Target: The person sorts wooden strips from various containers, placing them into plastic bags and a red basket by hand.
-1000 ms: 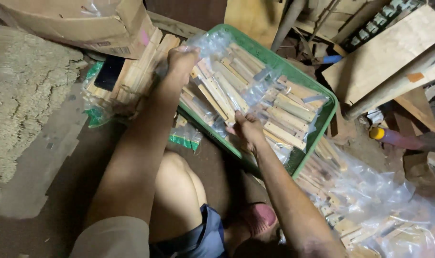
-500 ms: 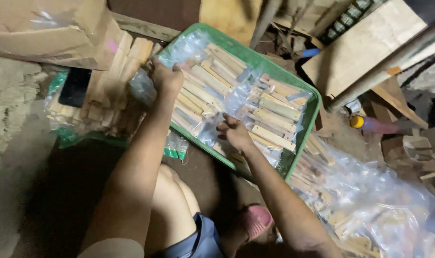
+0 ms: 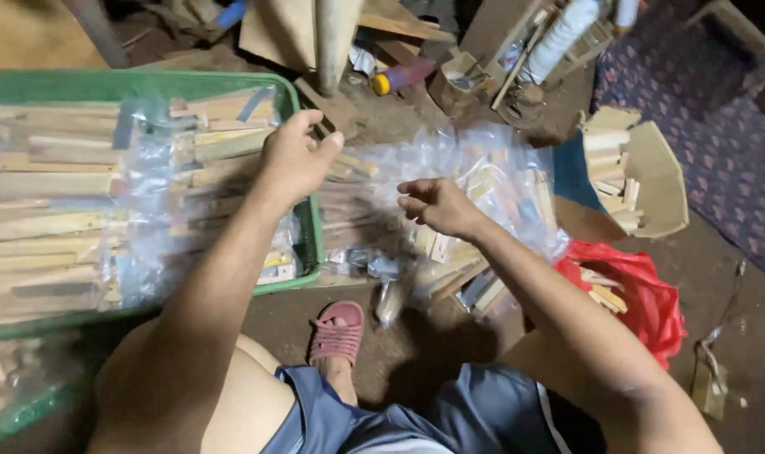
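The left hand (image 3: 294, 160) hovers over the near right corner of the green plastic crate (image 3: 308, 227), fingers loosely curled and gripping nothing. That crate is packed with clear plastic bags of pale wooden sticks (image 3: 71, 210). Just right of the crate, the right hand (image 3: 437, 204) hangs half-closed above a loose heap of clear bagged wooden pieces (image 3: 500, 181) on the dirt floor; whether it pinches anything cannot be told. Further right of the crate lie a red plastic bag (image 3: 643, 294) and an open cardboard box of wood blocks (image 3: 651, 172).
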